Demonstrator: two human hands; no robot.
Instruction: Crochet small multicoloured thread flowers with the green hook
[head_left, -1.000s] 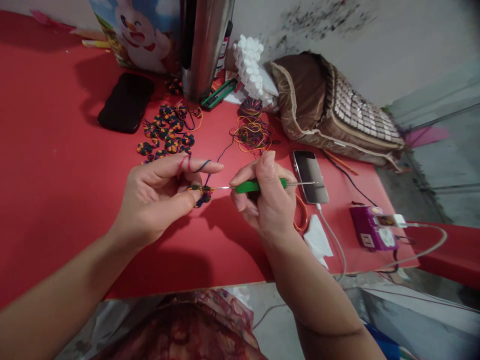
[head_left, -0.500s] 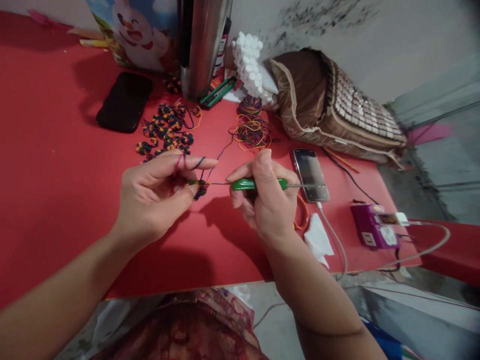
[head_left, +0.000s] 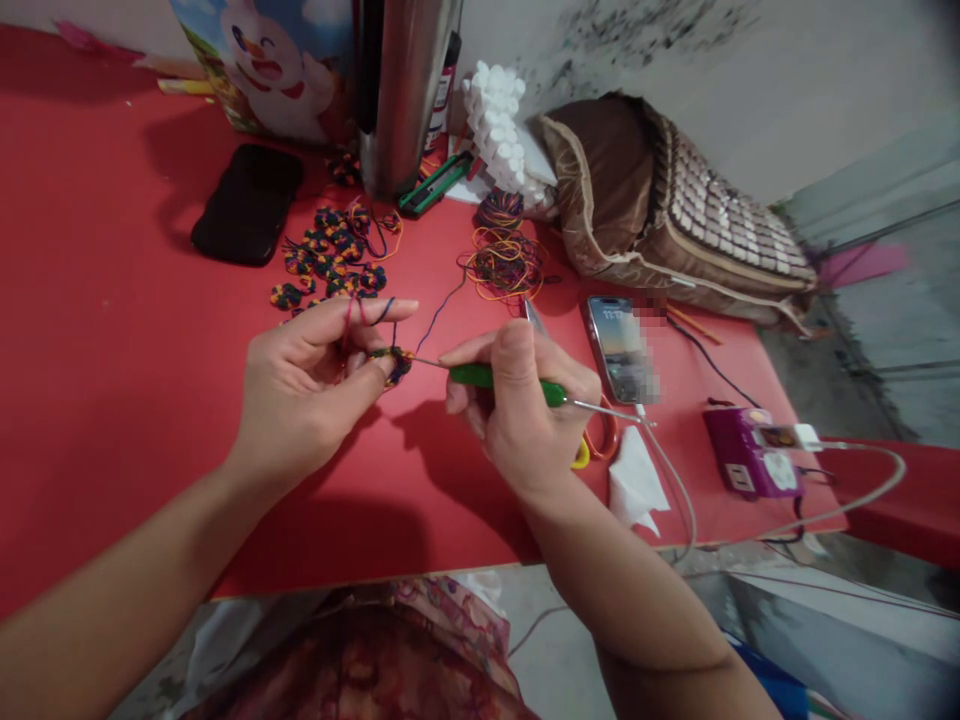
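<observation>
Between the thumb and fingers of my left hand is a small multicoloured crochet piece. Yarn loops round my left index finger, which is stretched out above the piece. My right hand is closed on the green handle of a crochet hook; its metal tip meets the right edge of the piece. A dark strand runs up from the piece to a loose yarn tangle. Several small crocheted pieces lie beyond my left hand.
A black phone lies at the left, near a metal flask. Scissors with an orange handle lie partly under my right hand. Farther right are a charging phone, white tissue, a purple box and a brown bag.
My right hand has shifted slightly left and turned, so the hook now slants down to the right. My left hand and the piece have moved slightly up and left. The right-hand phone's screen has brightened.
</observation>
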